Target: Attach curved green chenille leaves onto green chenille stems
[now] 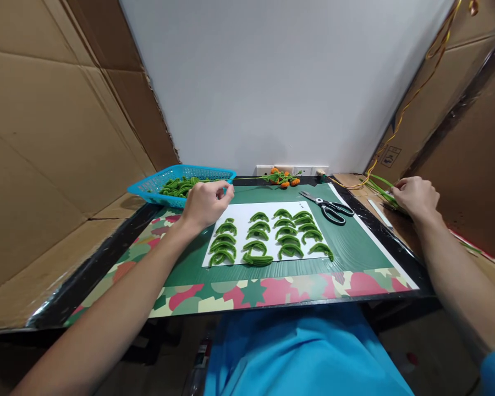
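Observation:
My left hand (208, 202) hovers by the upper left of a white paper sheet (239, 211), in front of the blue basket. Its thumb and fingertips are pinched together; what they hold, if anything, is too small to make out. On the sheet lie rows of curved green fuzzy pieces (258, 230), like bent pipe cleaners. Over at the far right, my right hand (416, 196) is closed beside long green strips (379, 184). Its fingertips point down and are partly hidden, so their contents cannot be made out.
A blue plastic basket (148, 188) holds more green pieces (177, 187). Black-handled scissors (332, 210) lie right of the sheet on the green mat (355, 247). Orange flowers with green stems (284, 177) rest by the wall sockets (264, 170). Cardboard walls (58, 121) flank the table; a yellow cord (402, 118) hangs right.

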